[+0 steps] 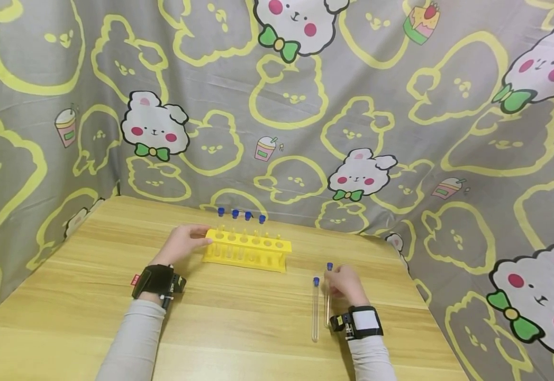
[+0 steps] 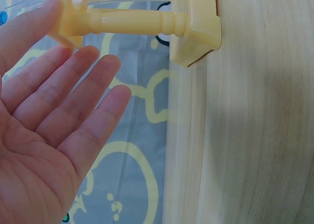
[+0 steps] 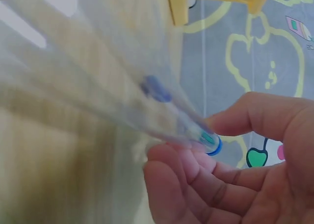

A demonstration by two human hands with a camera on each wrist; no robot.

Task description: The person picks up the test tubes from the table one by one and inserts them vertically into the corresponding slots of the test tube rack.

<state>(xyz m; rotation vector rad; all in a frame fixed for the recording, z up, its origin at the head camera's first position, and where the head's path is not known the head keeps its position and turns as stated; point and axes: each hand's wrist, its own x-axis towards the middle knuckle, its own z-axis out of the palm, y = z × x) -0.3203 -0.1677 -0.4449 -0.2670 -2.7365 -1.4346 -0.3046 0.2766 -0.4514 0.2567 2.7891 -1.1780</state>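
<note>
At the left end of the yellow test tube rack (image 1: 248, 262) is my left hand (image 1: 186, 244). Its thumb and index finger (image 2: 46, 69) grip the end of the top plate, while the other fingers extend loosely. Several clear tubes with blue caps (image 1: 247, 216) stand upright in the rack's left holes; the two rightmost holes hold none. To the right, my right hand (image 1: 346, 284) pinches a clear test tube (image 1: 327, 309) just below its blue cap (image 3: 214, 146). Left of it, another capped test tube (image 1: 315, 312) lies on the table, its cap pointing toward the back.
The wooden table (image 1: 238, 323) reaches back to a grey patterned curtain (image 1: 229, 159), which also hangs along the left and right sides. The rack stands near the table's back edge.
</note>
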